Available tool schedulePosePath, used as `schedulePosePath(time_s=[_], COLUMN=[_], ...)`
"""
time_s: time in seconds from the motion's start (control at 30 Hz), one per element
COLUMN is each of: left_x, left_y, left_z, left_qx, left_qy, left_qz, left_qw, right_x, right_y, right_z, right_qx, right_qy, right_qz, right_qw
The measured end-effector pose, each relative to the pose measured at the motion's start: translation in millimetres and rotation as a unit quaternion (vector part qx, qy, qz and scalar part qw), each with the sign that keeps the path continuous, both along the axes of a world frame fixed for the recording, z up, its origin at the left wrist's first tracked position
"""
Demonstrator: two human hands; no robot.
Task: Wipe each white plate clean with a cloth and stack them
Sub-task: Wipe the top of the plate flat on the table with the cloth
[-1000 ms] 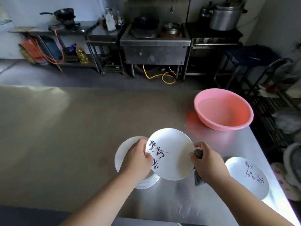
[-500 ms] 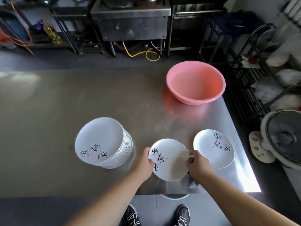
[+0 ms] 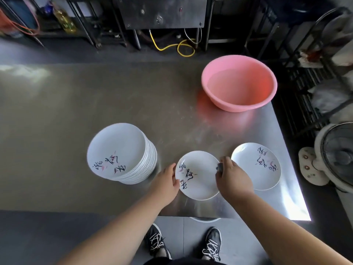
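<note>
A white plate (image 3: pixel 198 176) with black calligraphy is held just above the steel table (image 3: pixel 95 104), near its front edge. My left hand (image 3: pixel 168 181) grips its left rim. My right hand (image 3: pixel 234 177) holds a dark grey cloth (image 3: pixel 220 166) against the plate's right rim; most of the cloth is hidden in the fist. A tall stack of white plates (image 3: pixel 122 153) stands to the left. A single white plate (image 3: pixel 257 166) with the same lettering lies flat to the right.
A pink basin (image 3: pixel 238 83) holding water sits at the table's far right. A fan (image 3: pixel 336 155) and wire racks stand off the right edge. Cooking equipment and a yellow hose (image 3: pixel 179 46) line the far wall. My shoes (image 3: pixel 183 243) show below the table.
The view has tilted down, so the stack and the single plate are in full sight. The held plate has tipped from facing me to nearly flat. Both hands keep their hold.
</note>
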State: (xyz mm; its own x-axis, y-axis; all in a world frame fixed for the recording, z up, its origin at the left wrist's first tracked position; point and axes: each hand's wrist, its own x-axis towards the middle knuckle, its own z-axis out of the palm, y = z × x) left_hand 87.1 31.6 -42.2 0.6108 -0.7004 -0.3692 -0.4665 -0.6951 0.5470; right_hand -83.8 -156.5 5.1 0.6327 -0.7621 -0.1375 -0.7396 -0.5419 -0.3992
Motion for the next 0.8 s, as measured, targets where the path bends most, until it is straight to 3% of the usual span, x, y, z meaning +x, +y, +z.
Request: schedulePosePath(time_s=[0.03, 0.1, 0.23, 0.3, 0.5, 0.73, 0.8], left_x=[-0.7, -3.6, -10.1, -12.9, -15.9, -21.1, -20.5], left_y=[4.9, 14.5, 24.7, 24.9, 23.9, 22.7, 23.2], left_z=[-3.8, -12.0, -27.4, -34.1, -47.3, -45.9, -46.1], left_qx=[-0.013, -0.025, -0.001, 0.0, 0.006, 0.036, 0.037], left_qy=[-0.03, -0.111, -0.16, -0.17, -0.209, -0.218, -0.219], left_qz=[-0.011, -0.062, -0.125, -0.134, -0.137, -0.145, -0.146], left_qw=[0.999, 0.992, 0.979, 0.976, 0.968, 0.964, 0.964], right_x=[6.3, 17.2, 19.0, 17.2, 38.3, -19.2, -12.6], right_y=[6.4, 22.4, 51.6, 56.5, 46.9, 60.1, 46.6], right_z=[2.4, 1.2, -27.2, -40.4, -44.4, -39.2, -37.4], right_qx=[-0.015, -0.008, 0.02, 0.011, 0.004, 0.006, -0.01], right_qy=[-0.038, -0.027, 0.14, 0.184, 0.203, 0.211, 0.216], right_qz=[0.042, 0.146, 0.293, 0.314, 0.293, 0.438, 0.431], right_qw=[0.998, 0.989, 0.946, 0.932, 0.934, 0.874, 0.876])
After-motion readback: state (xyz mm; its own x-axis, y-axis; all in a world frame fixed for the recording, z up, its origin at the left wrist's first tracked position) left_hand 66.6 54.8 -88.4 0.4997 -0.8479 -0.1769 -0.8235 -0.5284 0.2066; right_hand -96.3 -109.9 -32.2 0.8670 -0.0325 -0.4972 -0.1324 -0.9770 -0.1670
